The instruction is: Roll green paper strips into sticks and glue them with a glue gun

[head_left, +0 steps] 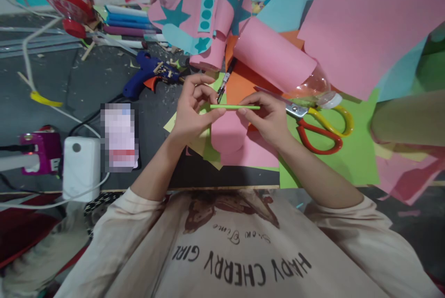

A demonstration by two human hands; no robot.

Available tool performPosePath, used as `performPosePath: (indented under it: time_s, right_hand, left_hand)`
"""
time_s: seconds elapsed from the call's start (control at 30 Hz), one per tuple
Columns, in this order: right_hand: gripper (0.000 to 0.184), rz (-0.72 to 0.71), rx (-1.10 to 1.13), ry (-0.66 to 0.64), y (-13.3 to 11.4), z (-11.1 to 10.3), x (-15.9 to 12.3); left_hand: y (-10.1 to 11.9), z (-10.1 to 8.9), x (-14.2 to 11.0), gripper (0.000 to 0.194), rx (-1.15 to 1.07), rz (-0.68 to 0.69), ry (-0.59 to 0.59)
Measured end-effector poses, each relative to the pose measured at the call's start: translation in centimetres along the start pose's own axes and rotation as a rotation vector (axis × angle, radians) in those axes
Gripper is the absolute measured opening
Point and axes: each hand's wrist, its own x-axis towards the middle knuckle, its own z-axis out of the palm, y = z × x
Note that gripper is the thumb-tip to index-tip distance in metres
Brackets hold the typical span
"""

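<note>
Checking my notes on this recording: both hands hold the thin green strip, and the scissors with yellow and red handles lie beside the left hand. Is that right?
Not quite. The head view shows the yellow-and-red-handled scissors lying beside the right hand, not the left hand. Both hands do hold the thin green strip.

Single view, worn on the head, facing forward and steeply down over the wearer's own shirt front [239, 247], which fills the bottom of the frame. Close range: left hand [191, 110] and right hand [271, 119] near centre, forearms [156, 166] rising from below, table [201, 176] spreading beyond them to both sides.
</note>
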Motion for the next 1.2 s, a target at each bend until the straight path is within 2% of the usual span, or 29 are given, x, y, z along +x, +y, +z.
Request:
performPosePath:
  time_s: [0.17,0.3,0.47,0.57,0.73,1.07,1.2]
  right_hand:
    - [0.035,0.007,-0.007,0.019,-0.1,-0.1,0.1]
    - [0.033,0.008,-0.004,0.009,-0.1,-0.1,0.1]
    - [0.035,0.026,-0.002,-0.024,-0.1,0.0,0.0]
    - [0.035,0.041,0.025,-0.038,-0.1,0.1,0.0]
    - [0.036,0.065,0.093,-0.039,-0.2,0.1,0.1]
    - [0.035,0.079,0.087,-0.069,-0.8,-0.2,0.1]
    - [0.034,0.061,0.08,-0.094,-0.9,-0.3,0.2]
  left_hand:
    - [-0.1,-0.6,0.1,0.064,-0.036,0.079,-0.028]
    - [1.4,-0.7,0.3,0.045,0.044,-0.062,-0.03]
    - [3.4,0.0,0.5,0.032,0.132,-0.197,-0.165]
    - [3.6,0.3,0.5,0.028,0.153,-0.24,-0.161]
    - [3.4,0.2,0.5,0.025,0.157,-0.231,-0.108]
    - [3.2,-0.1,0.7,0.021,0.125,-0.163,-0.136]
    - [3.1,-0.2,0.7,0.02,0.114,-0.175,-0.146]
